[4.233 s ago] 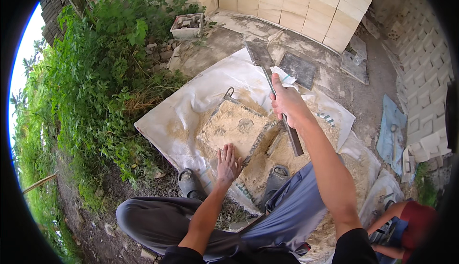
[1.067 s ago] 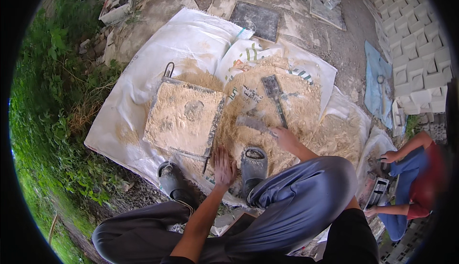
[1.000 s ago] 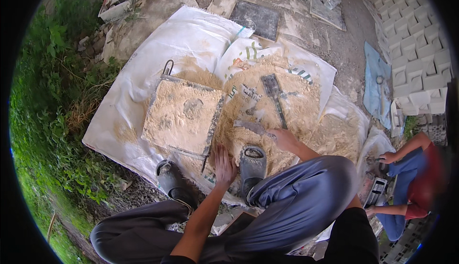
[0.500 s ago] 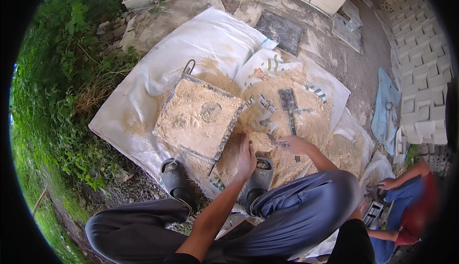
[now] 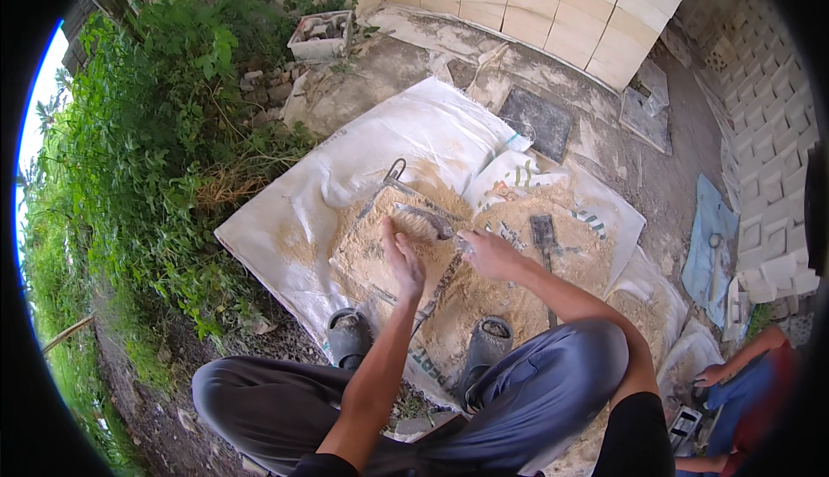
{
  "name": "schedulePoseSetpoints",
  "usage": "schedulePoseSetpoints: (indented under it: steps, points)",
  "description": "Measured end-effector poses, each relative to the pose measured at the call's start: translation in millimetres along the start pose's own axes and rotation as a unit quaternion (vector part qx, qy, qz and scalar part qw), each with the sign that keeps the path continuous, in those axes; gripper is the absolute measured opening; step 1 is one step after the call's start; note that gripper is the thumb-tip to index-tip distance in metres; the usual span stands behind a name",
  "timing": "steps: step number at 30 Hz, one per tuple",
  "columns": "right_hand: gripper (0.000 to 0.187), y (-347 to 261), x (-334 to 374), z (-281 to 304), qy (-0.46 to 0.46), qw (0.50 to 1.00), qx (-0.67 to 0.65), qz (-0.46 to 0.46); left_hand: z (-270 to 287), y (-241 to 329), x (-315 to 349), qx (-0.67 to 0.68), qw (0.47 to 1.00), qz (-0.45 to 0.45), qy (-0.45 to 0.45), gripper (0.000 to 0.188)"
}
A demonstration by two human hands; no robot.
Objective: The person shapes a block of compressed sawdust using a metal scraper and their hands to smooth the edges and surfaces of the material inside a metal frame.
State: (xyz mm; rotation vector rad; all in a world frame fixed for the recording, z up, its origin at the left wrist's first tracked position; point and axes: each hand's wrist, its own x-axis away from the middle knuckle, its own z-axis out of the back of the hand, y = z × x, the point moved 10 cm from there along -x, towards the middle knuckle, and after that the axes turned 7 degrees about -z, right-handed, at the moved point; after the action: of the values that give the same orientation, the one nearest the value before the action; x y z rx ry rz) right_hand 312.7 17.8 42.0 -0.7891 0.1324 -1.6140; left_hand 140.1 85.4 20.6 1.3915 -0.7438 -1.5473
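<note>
My right hand (image 5: 494,255) is closed round the handle of a trowel (image 5: 439,221), its blade loaded with pale sandy powder and held over a square metal mould (image 5: 373,285). Flat and stretched out, my left hand (image 5: 403,263) sits beside the loaded blade; whether it touches the powder I cannot tell. The mould is covered with the same powder, so its inside is hidden. A wire loop handle (image 5: 395,169) sticks out from its far corner. On the powder heap (image 5: 509,296) to the right lies a dark flat-bladed tool (image 5: 544,233) with a long handle.
White woven sacks (image 5: 414,123) lie under everything. My shoes (image 5: 350,334) stand at the near edge. Dark square slabs (image 5: 535,121) lie beyond, near stacked tiles (image 5: 553,2). Plants (image 5: 190,157) crowd the left. Another person's hand (image 5: 711,375) shows at the lower right.
My right hand has lifted the loaded trowel up and left from the powder heap to above the mould. My left hand has moved along with it. The view has tilted upward.
</note>
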Motion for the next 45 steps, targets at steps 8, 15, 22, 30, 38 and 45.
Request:
schedulePoseSetpoints:
  steps: [8,15,22,30,38,45]
  points:
    - [0.048,110,24,-13,0.301,0.934,-0.149,-0.12,13,-37,-25,-0.337,0.932,-0.042,-0.129,0.06]
    - [0.055,215,68,-56,0.318,0.875,0.036,-0.363,-46,-11,-25,-0.361,0.893,-0.163,-0.214,0.062]
    - [0.058,304,81,-129,0.2,0.893,0.108,-0.387,-33,-21,-9,-0.315,0.875,-0.202,-0.308,0.05]
    - [0.029,287,92,-39,0.153,0.839,-0.359,-0.378,8,-32,-25,-0.36,0.904,-0.108,-0.204,0.061]
    - [0.037,158,155,178,0.181,0.889,-0.253,-0.337,-79,-10,-3,-0.128,0.942,-0.198,-0.238,0.032]
    - [0.043,18,141,179,0.246,0.862,-0.373,-0.237,-94,12,22,-0.105,0.874,-0.278,-0.386,0.044]
